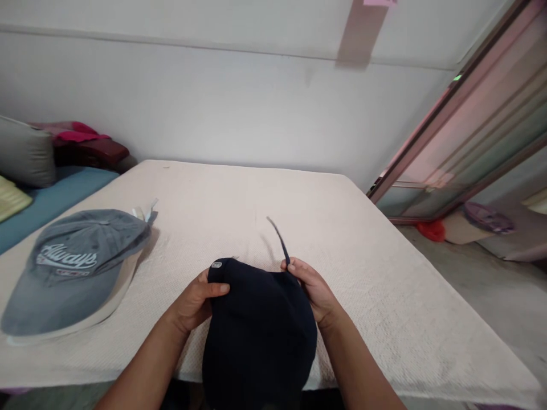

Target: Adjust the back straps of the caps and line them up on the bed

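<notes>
A dark navy cap [260, 330] is held over the front edge of the cloth-covered table. On its left side, my left hand [196, 299] grips the fabric beside a small metal buckle [217, 265], thumb on top. My right hand [310, 287] is closed at the cap's right side, pinching the base of a thin dark strap [280, 238] between thumb and finger. The strap's free end points up and away, apart from the buckle. The undersides of both hands are partly hidden.
Grey caps, stacked, with white lettering on the top cap [81, 267], lie at the table's left. Behind them are a blue surface [77, 185] and a grey cushion [25, 151]. The white tablecloth [222, 193] reaches the wall. Sliding doors and a red item [431, 230] are at right.
</notes>
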A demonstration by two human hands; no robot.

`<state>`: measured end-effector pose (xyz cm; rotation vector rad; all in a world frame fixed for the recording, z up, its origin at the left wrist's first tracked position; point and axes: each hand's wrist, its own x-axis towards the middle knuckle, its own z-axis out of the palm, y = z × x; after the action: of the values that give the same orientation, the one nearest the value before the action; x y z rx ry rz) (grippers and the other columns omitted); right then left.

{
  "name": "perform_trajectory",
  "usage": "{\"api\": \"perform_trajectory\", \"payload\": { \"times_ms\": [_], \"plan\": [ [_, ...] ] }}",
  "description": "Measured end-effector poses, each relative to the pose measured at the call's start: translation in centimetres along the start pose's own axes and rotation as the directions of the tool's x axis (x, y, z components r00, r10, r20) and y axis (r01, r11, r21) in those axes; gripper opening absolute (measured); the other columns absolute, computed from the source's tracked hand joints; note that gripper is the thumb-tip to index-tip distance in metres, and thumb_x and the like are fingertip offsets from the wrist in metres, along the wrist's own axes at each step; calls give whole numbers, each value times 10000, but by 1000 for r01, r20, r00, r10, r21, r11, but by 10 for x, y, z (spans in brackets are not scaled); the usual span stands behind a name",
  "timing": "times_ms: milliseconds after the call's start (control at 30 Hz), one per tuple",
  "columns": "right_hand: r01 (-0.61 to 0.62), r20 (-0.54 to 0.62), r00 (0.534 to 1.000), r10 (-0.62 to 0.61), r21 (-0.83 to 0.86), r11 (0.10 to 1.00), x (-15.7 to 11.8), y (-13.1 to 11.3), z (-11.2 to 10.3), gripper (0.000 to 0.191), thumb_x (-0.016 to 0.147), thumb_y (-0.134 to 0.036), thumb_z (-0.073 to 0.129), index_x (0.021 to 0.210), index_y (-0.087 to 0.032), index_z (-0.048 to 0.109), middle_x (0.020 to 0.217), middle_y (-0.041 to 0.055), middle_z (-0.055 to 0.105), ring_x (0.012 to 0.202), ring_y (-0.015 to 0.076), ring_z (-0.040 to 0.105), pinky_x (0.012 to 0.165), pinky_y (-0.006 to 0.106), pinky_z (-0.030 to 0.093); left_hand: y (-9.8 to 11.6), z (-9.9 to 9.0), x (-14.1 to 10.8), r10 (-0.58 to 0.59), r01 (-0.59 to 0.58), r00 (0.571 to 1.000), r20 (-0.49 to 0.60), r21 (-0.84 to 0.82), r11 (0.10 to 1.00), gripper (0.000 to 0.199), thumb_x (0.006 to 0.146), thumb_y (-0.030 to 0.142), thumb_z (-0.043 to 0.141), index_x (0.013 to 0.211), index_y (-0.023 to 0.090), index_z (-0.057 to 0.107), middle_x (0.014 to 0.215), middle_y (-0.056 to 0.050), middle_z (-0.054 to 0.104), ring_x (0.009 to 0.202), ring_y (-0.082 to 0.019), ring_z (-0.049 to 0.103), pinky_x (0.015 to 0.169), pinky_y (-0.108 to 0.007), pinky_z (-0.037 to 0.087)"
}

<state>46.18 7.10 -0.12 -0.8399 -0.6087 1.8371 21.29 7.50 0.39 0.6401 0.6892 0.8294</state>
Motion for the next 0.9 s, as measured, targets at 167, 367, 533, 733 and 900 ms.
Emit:
{"api": "perform_trajectory", "payload": {
  "times_ms": [167, 367, 533, 733, 900],
  "plan": [
    [-63, 87, 994, 71, -92, 994, -1, 2, 2, 84, 780, -199, 627, 736, -141, 586, 683, -15, 530, 569, 68, 478, 535, 191, 375, 5, 1, -4, 9, -11, 1000, -12, -213, 977, 319, 516, 180, 778, 827, 151, 713, 757, -53, 739, 671, -207, 680, 676, -288, 536],
    [3, 78, 997, -1, -35, 999, 4, 3, 0, 31, 747, -158, 616, 775, -146, 608, 753, 17, 586, 634, 87, 531, 586, 195, 417, 13, 9, -7, -161, 129, 967, -199, -164, 978, 213, 678, 345, 725, 704, 136, 694, 588, -34, 675, 537, -154, 632, 537, -235, 495],
    [125, 57, 990, -130, 72, 990, 6, 0, 0, 117, 703, -111, 600, 805, -168, 599, 771, 20, 601, 690, 105, 559, 649, 211, 456, 10, 8, 1, -48, 81, 978, -203, 153, 985, 197, 675, 211, 735, 863, 175, 686, 741, -20, 699, 620, -134, 631, 600, -214, 472],
    [172, 50, 983, -179, 123, 978, 7, -1, 0, 203, 699, -76, 579, 871, -183, 586, 734, 0, 567, 655, 91, 538, 626, 196, 457, 4, 3, 12, 14, 55, 980, -201, 334, 941, 363, 700, 177, 648, 1061, 212, 647, 750, -20, 687, 620, -164, 612, 576, -243, 437],
    [243, -19, 970, -243, 95, 965, 8, -6, -1, 234, 694, -89, 576, 908, -181, 595, 715, 1, 545, 626, 109, 521, 604, 241, 458, 1, 1, 14, 70, 28, 957, -282, 329, 944, 259, 697, 201, 643, 950, 192, 692, 773, -31, 686, 628, -175, 593, 574, -248, 418]
  ]
}}
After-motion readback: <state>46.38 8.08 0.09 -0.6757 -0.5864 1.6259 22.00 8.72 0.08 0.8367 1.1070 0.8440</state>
